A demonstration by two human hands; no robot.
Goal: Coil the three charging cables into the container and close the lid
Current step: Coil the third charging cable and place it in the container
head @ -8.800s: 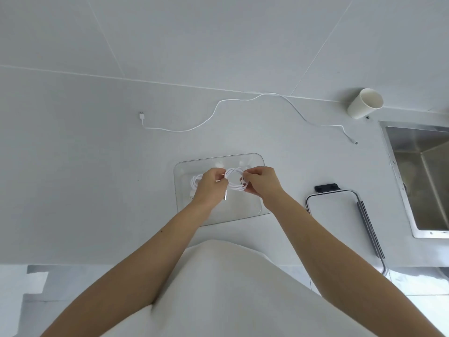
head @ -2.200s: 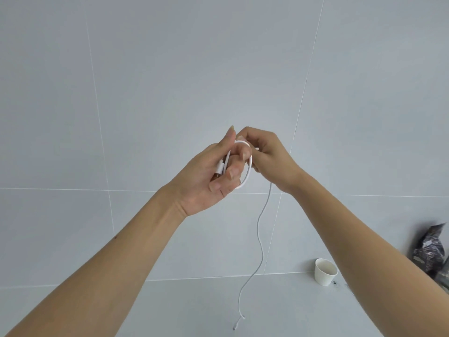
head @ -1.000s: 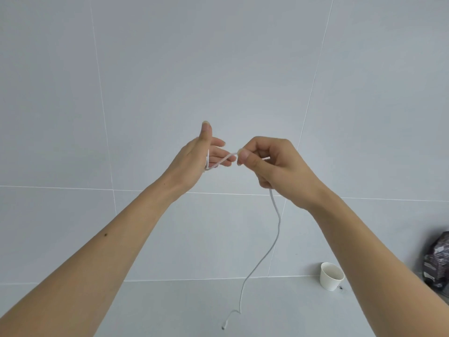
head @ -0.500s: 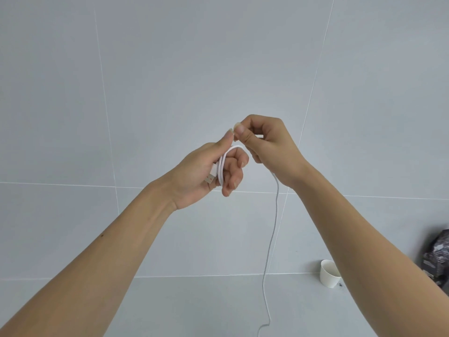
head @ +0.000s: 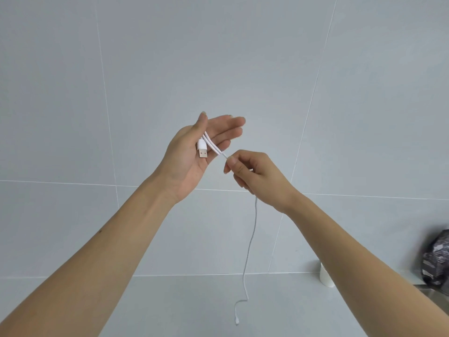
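I hold a white charging cable [head: 252, 229] up in front of the tiled wall. My left hand [head: 194, 152] is palm up with fingers stretched, and the cable's USB plug [head: 202, 149] and two strands lie under its thumb. My right hand [head: 252, 173] pinches the cable just right of the left palm. From the right hand the cable hangs down, and its small end plug [head: 237, 322] dangles just above the counter. The container and its lid are out of view.
A white paper cup [head: 325, 276] stands on the grey counter [head: 194, 305] at the right, partly behind my right forearm. A dark crumpled bag [head: 437, 261] sits at the far right edge, beside a strip of metal sink rim.
My left hand has turned palm up and spread its fingers, showing the plug. My right hand has dropped from above the left fingers to below and right of them, still pinching the cable.
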